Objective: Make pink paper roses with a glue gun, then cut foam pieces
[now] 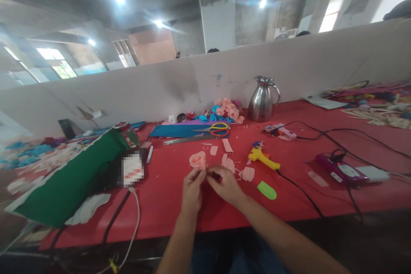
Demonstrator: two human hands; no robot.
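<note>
A pink paper rose (197, 160) stands upright above the red table, its base pinched between the thumb and fingers of my left hand (192, 186). My right hand (226, 184) is beside it, fingertips pressed together at the rose's lower right edge; whether they grip a petal there is too small to tell. Loose pink paper petals (247, 174) lie just right of my right hand, with more cut pieces (227, 145) behind. A yellow glue gun (265, 158) rests farther right, its cord trailing toward the table's front edge. Nearer me lies a lime green flat piece (266, 190).
Scissors (219, 129) lie on blue sheets (180, 131) before a pile of paper flowers (227, 109). A steel jug (260, 100) stands at the back. On the right are a purple power strip (342, 169) and cords. A green-sided box (73, 180) stands left.
</note>
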